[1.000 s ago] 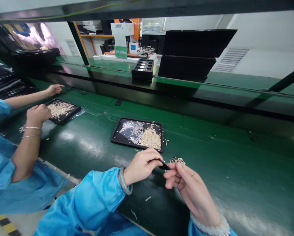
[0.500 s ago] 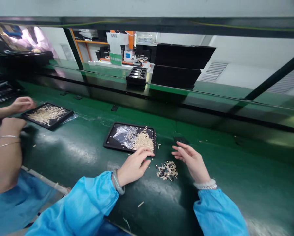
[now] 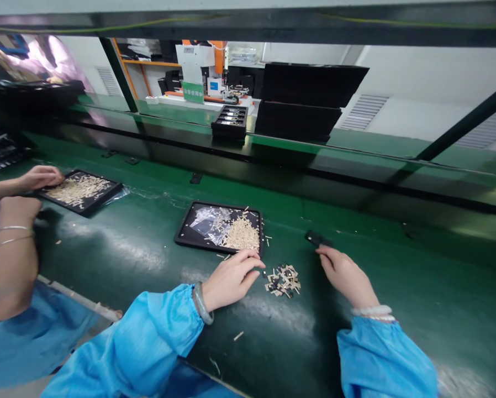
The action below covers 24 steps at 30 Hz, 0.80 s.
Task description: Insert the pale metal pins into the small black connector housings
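My right hand (image 3: pixel 347 275) has its fingers closed at the near edge of a small flat black plate (image 3: pixel 314 237) on the green bench. My left hand (image 3: pixel 232 280) hovers over the bench, thumb and fingers slightly apart with nothing visible between them. Its fingertips are beside the near right corner of a black tray (image 3: pixel 185 239). In that tray lie a heap of short beige strips (image 3: pixel 243 232) and a clear plastic bag (image 3: pixel 210 222). Between my hands sits a small pile of beige and black pieces (image 3: pixel 283 280).
At the left, a co-worker's hand (image 3: pixel 45 177) reaches to another black tray (image 3: pixel 91 210) of beige strips. Single strips lie loose, one beige strip (image 3: pixel 238 335) near me. Behind the bench a ledge carries a black box (image 3: pixel 230 128) with several slots.
My right hand has moved right and closed its fingers at the black plate. My left hand has shifted slightly right toward the small pile. The co-worker's far hand has come to its tray.
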### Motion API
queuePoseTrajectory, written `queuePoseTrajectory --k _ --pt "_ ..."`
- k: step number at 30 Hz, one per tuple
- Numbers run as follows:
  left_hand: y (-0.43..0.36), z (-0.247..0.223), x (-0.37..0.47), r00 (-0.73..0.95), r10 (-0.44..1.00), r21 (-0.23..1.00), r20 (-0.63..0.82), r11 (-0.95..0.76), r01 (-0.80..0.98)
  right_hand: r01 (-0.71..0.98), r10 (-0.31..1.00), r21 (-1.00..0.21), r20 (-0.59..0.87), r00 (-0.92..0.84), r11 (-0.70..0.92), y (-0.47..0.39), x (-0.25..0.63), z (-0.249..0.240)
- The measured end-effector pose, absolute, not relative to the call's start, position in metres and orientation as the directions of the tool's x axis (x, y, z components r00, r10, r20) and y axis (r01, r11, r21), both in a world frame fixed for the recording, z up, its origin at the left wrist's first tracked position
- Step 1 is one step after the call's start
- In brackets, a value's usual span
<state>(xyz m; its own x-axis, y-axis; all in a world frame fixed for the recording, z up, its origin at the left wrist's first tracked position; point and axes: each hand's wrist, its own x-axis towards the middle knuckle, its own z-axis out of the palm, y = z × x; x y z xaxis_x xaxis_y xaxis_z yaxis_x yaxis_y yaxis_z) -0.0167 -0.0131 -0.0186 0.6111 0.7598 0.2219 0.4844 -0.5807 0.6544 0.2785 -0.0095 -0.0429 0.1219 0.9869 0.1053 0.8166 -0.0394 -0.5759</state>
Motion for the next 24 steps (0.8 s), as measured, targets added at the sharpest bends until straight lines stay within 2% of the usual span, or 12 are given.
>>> queuePoseTrajectory --k 4,8,18,24 --pt "-0.013 -0.021 -0.016 0.619 0.757 0.645 0.21 -0.583 0.494 0.862 0.991 -0.503 0.131 0.006 0.061 -0.006 0.274 -0.057" --pt "-0.013 -0.024 -0.015 0.636 0.747 0.627 0.192 -0.592 0.506 0.881 0.993 -0.464 0.111 -0.046 0.093 -0.013 0.277 -0.059" --pt "-0.01 -0.034 -0.006 0.64 0.752 0.59 0.158 -0.591 0.549 0.895 0.995 -0.44 0.1 -0.028 0.07 -0.015 0.278 -0.056" --pt "-0.011 -0.034 0.006 0.712 0.697 0.428 0.084 -0.67 0.606 0.892 0.994 -0.445 0.101 -0.035 0.077 -0.019 0.271 -0.044"
